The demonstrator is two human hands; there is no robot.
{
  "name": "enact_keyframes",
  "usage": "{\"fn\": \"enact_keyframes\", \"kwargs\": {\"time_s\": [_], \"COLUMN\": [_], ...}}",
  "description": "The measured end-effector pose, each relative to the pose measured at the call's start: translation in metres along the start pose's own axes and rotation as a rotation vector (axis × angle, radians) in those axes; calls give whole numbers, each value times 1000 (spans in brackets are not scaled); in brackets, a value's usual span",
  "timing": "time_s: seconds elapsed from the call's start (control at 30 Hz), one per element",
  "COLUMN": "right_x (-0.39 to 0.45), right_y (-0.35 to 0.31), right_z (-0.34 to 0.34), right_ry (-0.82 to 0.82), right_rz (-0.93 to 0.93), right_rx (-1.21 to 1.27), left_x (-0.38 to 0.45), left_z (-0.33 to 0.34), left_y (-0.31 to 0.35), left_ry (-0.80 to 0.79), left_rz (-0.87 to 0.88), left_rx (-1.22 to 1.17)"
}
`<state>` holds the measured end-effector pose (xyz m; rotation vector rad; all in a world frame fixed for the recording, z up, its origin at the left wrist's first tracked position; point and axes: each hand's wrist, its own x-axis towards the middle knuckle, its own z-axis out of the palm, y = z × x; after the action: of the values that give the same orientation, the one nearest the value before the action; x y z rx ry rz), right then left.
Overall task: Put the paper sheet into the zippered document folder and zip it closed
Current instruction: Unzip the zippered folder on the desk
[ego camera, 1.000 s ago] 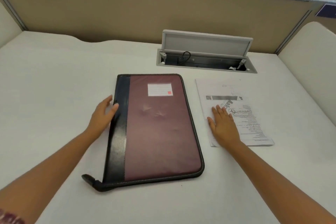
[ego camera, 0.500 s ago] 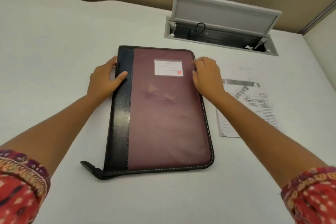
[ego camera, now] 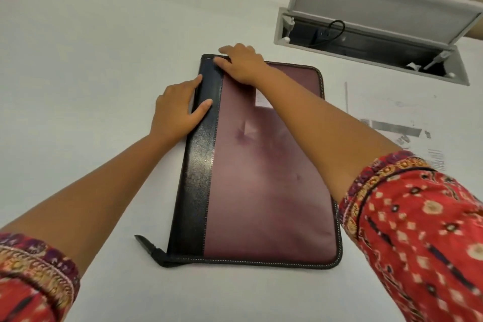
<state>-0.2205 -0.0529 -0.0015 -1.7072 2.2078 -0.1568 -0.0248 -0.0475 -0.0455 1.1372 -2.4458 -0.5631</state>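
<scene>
The zippered document folder (ego camera: 261,191), maroon with a black spine strip and black zip edging, lies closed and flat on the white desk (ego camera: 78,60). A black zip tail sticks out at its near left corner. My left hand (ego camera: 177,110) rests against the spine's left edge, thumb on the black strip, fingers apart. My right hand (ego camera: 241,63) reaches across the cover to the folder's far left corner, fingers curled over that edge; whether it pinches a zip pull is hidden. The printed paper sheet (ego camera: 397,123) lies flat on the desk to the folder's right, partly covered by my right arm.
An open cable hatch (ego camera: 371,42) with a raised grey lid and a black cable inside is set in the desk behind the folder, to the right. A tan partition runs along the desk's far edge.
My right hand left the paper, crossed the folder's top right corner, and now sits on its far left corner. My left hand stayed on the spine. The camera moved closer and tilted down.
</scene>
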Motion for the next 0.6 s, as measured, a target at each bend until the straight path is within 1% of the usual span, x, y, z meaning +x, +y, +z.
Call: {"fn": "enact_keyframes", "kwargs": {"time_s": [0.1, 0.2, 0.33, 0.47, 0.53, 0.6], "right_x": [9, 15, 24, 25, 27, 30], "right_y": [-20, -27, -27, -33, -41, -47], "right_z": [4, 5, 5, 6, 6, 6], "right_ry": [-18, -7, -17, -33, -64, -42], "right_rz": [-56, -11, 26, -31, -59, -47], "right_rx": [41, 78, 66, 119, 59, -26], "left_x": [1, 1, 1, 0, 0, 0], "left_z": [2, 3, 4, 3, 3, 3], "left_y": [-2, -3, -3, 0, 1, 0], "left_ry": [-4, -12, -10, 3, 8, 6], "left_rz": [-14, -13, -12, -17, -20, -15], "left_rx": [12, 24, 24, 24, 22, 26]}}
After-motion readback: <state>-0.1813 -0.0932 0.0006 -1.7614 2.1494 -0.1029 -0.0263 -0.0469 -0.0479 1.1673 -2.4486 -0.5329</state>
